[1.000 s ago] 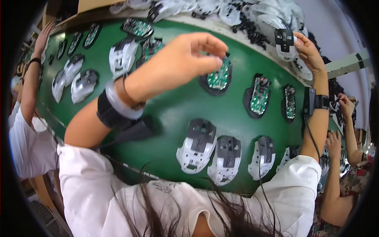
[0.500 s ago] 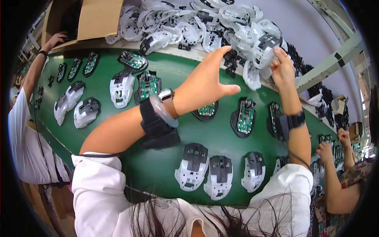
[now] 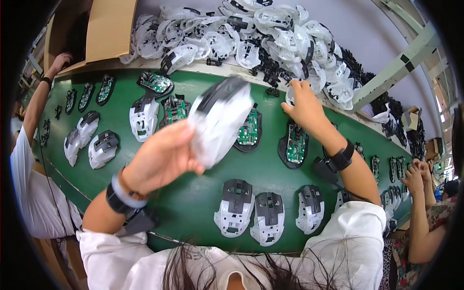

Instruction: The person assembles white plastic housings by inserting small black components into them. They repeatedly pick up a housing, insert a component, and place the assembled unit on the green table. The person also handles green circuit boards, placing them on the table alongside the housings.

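My left hand (image 3: 162,153) grips a white and dark grey computer mouse shell (image 3: 220,121), raised over the green table and blurred by motion. Near the back edge, my right hand (image 3: 305,107) is closed with its fingers pointing down. Between its thumb and fingers shows a bit of a white plastic piece (image 3: 290,95), mostly hidden. Below that hand lies a mouse base with a green circuit board (image 3: 296,146). Another mouse base (image 3: 248,129) sits partly behind the held shell. Several mouse shells (image 3: 234,205) rest in a row along the near edge.
A heap of white shells (image 3: 217,44) fills the back ledge, with small black parts (image 3: 273,70) beside it. At the left stands a cardboard box (image 3: 108,34), a co-worker's hand (image 3: 60,63) at it. Another co-worker's hands (image 3: 418,175) are at the right, below a metal beam (image 3: 401,67).
My left hand has swung back toward me and now holds a mouse shell, which was in my right hand at the heap. My right hand has moved left and down.
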The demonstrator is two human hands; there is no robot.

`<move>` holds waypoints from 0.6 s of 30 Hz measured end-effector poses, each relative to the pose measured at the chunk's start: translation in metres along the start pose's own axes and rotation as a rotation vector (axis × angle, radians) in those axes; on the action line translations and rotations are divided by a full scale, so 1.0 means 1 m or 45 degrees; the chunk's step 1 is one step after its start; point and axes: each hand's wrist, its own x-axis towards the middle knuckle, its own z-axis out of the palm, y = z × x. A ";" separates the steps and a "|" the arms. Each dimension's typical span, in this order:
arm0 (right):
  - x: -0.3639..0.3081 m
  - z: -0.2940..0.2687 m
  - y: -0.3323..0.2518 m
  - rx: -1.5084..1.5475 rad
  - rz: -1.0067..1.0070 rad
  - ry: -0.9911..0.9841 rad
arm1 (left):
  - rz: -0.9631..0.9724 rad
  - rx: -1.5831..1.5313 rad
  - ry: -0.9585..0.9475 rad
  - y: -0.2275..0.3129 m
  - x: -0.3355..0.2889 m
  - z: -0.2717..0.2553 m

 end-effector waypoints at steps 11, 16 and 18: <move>0.063 -0.050 0.096 -0.244 -0.195 0.606 | 0.075 2.056 0.408 -0.010 -0.092 0.009; 0.049 -0.030 0.024 -0.189 -0.031 0.439 | 0.078 2.210 0.096 -0.028 -0.088 -0.004; 0.047 -0.015 -0.034 -0.142 0.120 0.069 | 0.085 2.256 0.119 -0.027 -0.086 -0.014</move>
